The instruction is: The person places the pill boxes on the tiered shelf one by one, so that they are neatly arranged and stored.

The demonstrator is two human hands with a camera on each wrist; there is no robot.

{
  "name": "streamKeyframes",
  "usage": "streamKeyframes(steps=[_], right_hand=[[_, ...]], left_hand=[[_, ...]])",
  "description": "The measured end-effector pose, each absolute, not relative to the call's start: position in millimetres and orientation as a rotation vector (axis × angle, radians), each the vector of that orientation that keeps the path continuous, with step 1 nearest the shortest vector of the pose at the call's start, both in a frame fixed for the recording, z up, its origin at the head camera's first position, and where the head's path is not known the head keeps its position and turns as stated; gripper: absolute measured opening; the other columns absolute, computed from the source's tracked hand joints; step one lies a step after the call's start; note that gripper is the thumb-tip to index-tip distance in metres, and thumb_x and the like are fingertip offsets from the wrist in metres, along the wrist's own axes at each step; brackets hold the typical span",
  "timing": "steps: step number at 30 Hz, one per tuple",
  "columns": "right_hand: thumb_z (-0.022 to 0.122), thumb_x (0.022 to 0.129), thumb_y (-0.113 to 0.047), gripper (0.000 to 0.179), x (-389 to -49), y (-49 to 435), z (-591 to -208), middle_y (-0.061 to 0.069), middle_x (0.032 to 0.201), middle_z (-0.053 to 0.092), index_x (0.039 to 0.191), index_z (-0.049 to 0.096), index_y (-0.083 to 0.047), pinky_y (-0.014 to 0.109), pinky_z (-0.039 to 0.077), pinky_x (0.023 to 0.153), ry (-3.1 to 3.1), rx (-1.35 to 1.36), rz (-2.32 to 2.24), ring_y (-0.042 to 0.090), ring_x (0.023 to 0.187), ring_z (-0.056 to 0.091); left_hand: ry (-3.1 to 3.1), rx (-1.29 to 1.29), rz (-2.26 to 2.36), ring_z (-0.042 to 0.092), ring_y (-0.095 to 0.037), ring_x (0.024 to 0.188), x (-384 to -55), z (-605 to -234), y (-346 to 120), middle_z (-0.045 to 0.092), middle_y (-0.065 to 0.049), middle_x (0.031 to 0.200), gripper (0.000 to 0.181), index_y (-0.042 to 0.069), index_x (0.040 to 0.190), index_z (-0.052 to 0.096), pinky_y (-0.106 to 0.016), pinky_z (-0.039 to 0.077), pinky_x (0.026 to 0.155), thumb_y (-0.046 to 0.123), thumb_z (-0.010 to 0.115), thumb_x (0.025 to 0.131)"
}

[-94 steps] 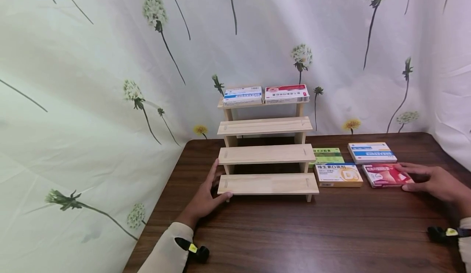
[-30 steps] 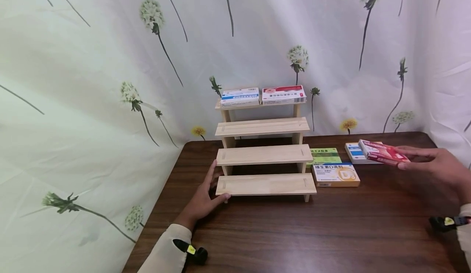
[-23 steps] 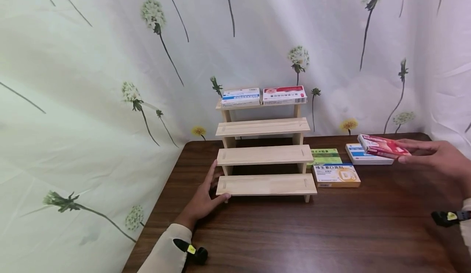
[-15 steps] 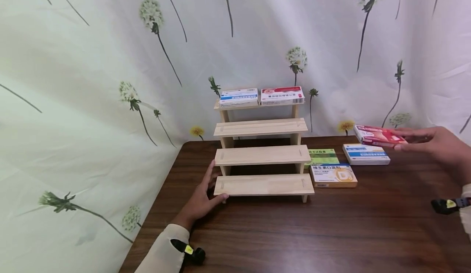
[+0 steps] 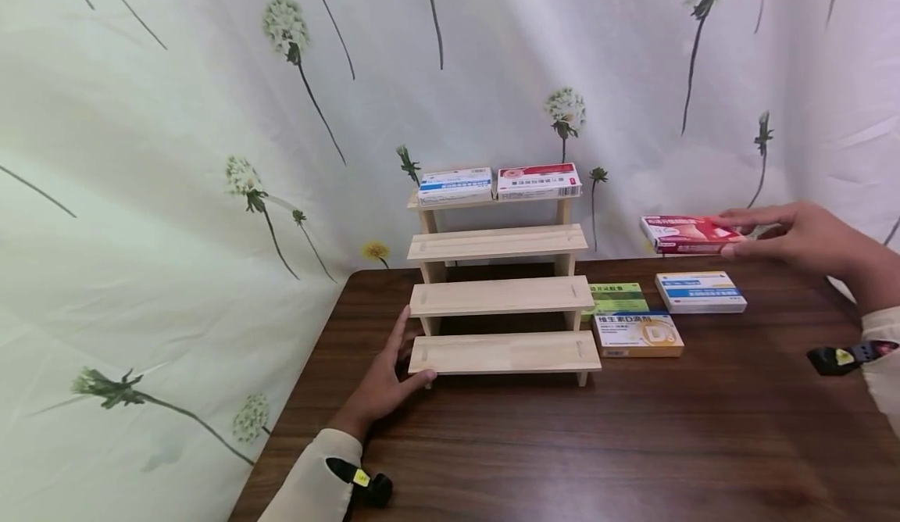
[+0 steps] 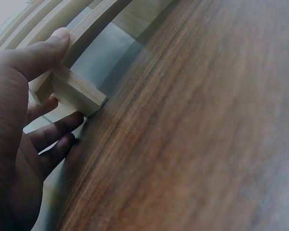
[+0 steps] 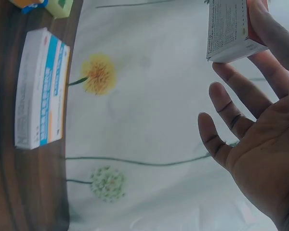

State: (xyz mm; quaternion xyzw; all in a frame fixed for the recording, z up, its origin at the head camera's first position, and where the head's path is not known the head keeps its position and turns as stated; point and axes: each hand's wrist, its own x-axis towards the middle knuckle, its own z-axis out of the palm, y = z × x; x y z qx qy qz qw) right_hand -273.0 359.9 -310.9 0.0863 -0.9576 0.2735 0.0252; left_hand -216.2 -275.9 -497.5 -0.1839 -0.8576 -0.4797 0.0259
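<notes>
Red box (image 5: pixel 692 236) held aloft, right of frame
Head: the right hand (image 5: pixel 794 239) pinches its end; keeping it level seems wise. Left wrist: at upper left, the left hand (image 6: pixel 9 110), fingers spread, touches the wooden stand (image 6: pixel 78 91); light bracing should suffice. Right wrist: box upper right, lower fingers loose.

I see what may be a cloth-screened tabletop corner: flower-printed fabric (image 5: pixel 485 92) hangs close behind a dark wood-grain table (image 5: pixel 534 444).
</notes>
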Motion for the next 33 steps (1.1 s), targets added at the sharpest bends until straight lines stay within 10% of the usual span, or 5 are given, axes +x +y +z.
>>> streamKeyframes(steps=[33], right_hand=[[0.085,0.098,-0.032,0.056,-303.0,259.1,-290.2,0.021,0.161,0.059,0.150,0.069,-0.018,0.033,0.054,0.082,-2.901,0.541,1.100,0.033,0.123,0.057]], left_hand=[[-2.655,-0.550,-1.486,0.057,-0.045,0.148,-216.9,-498.1,-275.0,0.049,-0.021,0.167,0.115,0.043,0.176,0.000,-0.071,0.041,0.120,0.030,0.084,0.099]])
